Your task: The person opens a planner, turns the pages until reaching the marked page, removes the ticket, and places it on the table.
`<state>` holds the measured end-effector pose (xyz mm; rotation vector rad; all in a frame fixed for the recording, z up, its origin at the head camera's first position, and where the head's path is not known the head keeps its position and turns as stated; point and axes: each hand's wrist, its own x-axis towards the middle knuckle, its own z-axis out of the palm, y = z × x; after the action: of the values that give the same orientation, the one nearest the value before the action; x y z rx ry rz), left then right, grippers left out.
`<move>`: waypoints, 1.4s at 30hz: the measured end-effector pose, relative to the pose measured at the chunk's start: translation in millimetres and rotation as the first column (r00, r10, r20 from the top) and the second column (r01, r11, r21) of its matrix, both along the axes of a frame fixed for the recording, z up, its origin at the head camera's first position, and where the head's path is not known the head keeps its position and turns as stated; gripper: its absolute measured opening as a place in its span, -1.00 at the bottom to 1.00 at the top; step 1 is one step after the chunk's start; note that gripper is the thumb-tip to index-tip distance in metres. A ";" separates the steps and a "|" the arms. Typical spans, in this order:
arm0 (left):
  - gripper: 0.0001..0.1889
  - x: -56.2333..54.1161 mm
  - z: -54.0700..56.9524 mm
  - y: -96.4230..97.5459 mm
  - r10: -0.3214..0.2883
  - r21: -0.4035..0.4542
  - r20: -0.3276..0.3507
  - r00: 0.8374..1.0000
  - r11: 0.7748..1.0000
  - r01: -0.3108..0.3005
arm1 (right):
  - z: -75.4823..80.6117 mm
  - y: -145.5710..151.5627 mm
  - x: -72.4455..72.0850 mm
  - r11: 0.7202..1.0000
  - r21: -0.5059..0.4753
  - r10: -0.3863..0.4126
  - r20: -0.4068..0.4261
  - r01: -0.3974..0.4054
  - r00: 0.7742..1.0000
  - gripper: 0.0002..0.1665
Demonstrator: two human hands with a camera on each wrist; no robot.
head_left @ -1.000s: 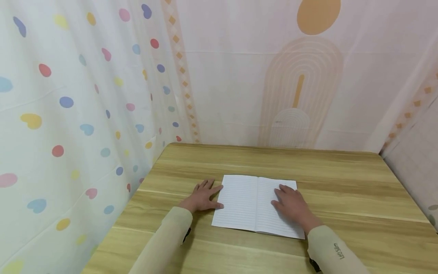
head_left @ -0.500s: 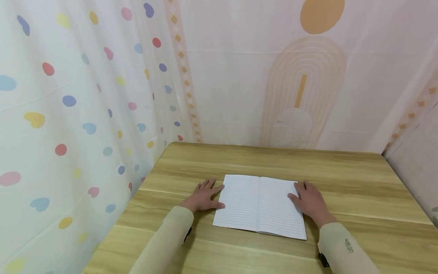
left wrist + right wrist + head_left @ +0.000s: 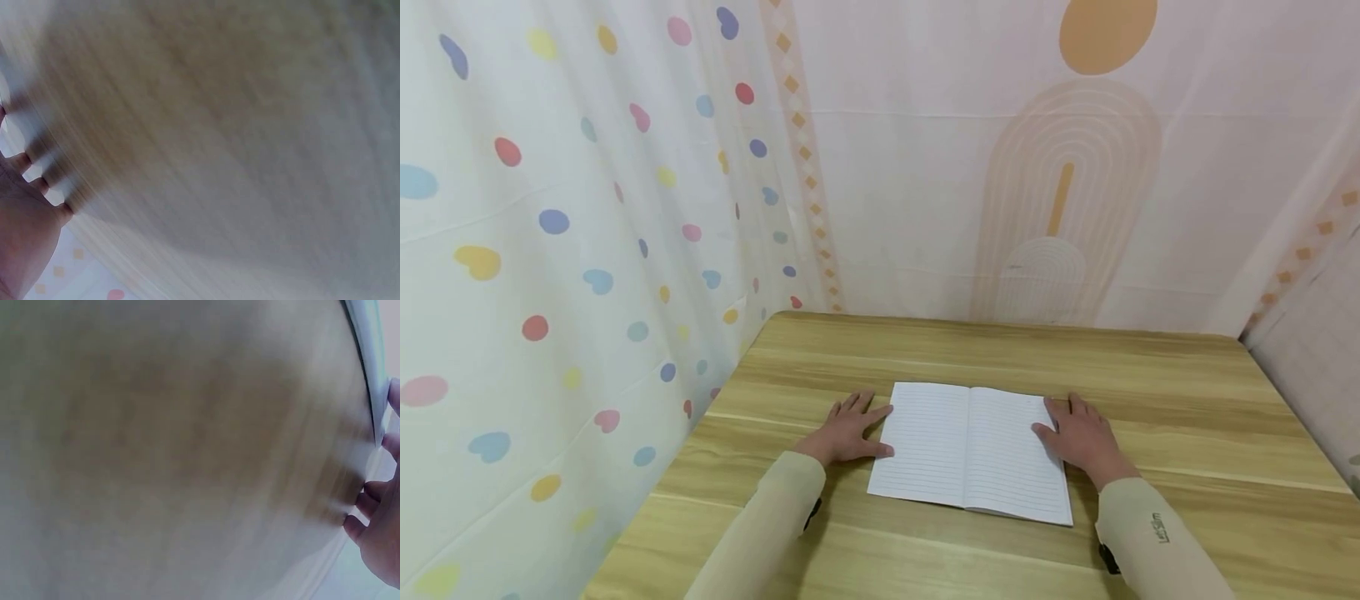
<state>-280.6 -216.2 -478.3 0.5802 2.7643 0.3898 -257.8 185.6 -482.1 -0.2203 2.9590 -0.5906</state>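
An open notebook (image 3: 966, 450) with blank lined pages lies flat on the wooden table, its fold running down the middle. My left hand (image 3: 847, 432) rests at its left edge, thumb and index fingertip on the page margin and the other fingers spread on the wood. At the right edge my right hand (image 3: 1084, 437) lies with the thumb on the right page and the remaining fingers over the table. The left wrist view has the left hand (image 3: 28, 215) at its left side, fingertips on the wood. In the right wrist view the right hand (image 3: 380, 506) shows beside the notebook's edge (image 3: 369, 362).
The wood-grain table (image 3: 850, 542) spreads around the notebook. A curtain with coloured dots (image 3: 587, 333) hangs along the left, and a pale patterned curtain (image 3: 910, 208) stands behind the table's far edge.
My right hand has moved right, from the middle of the right page to the notebook's right edge. The left hand has stayed at the left edge. The notebook lies as before.
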 end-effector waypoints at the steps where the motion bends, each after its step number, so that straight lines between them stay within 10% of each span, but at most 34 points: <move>1: -0.12 -0.1 -0.1 0.2 0.001 0.002 -0.003 1.000 1.000 -0.001 | 0.2 0.2 0.2 1.000 0.003 0.000 -0.003 0.000 1.000 -0.18; 28: -0.13 0.8 -0.9 0.1 0.013 0.029 0.001 1.000 0.999 -0.013 | -2.7 -11.5 2.5 0.993 -0.113 -0.047 -0.245 0.020 0.968 -0.47; 42: -0.12 -0.9 0.2 1.9 0.012 0.011 0.002 1.000 1.000 -0.012 | 5.5 -11.4 -1.3 0.854 -0.483 -0.232 -0.020 0.194 0.972 -0.32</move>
<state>-281.5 -214.3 -478.1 0.5664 2.7668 0.4081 -259.1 174.2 -476.6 0.0520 2.8720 -1.3755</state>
